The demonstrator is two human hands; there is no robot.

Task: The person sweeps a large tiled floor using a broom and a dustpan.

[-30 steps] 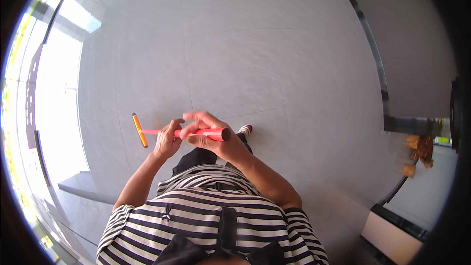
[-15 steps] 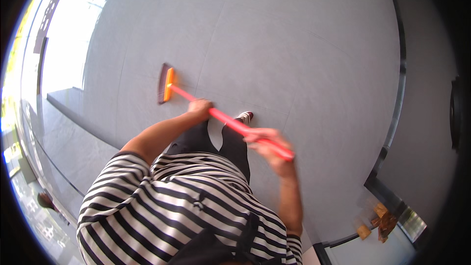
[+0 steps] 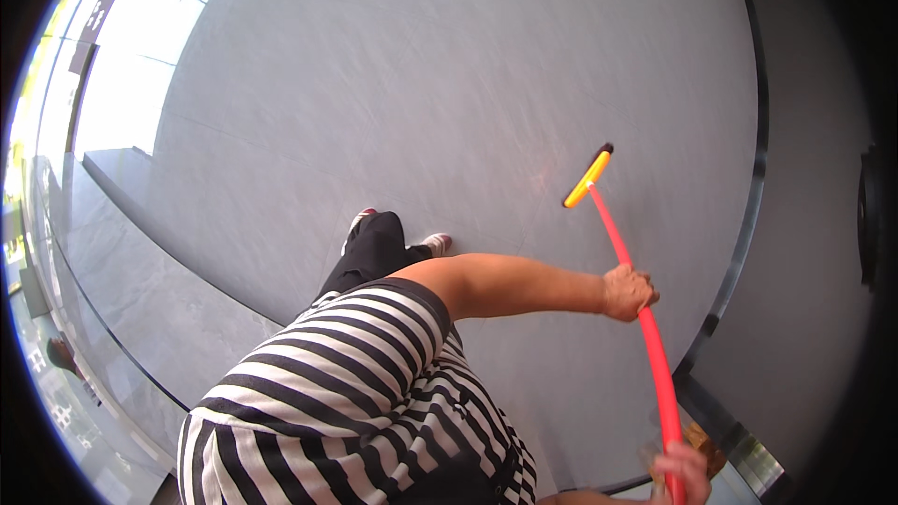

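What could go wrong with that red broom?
The broom head might bump the dark strip along the wall if it swings right. The left hand reaches across the body, so balance could suffer. The right hand is blurred on the red handle; its grip might slip.

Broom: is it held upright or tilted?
Tilted: its red handle slants from the yellow head, through the left hand, back to the right hand.
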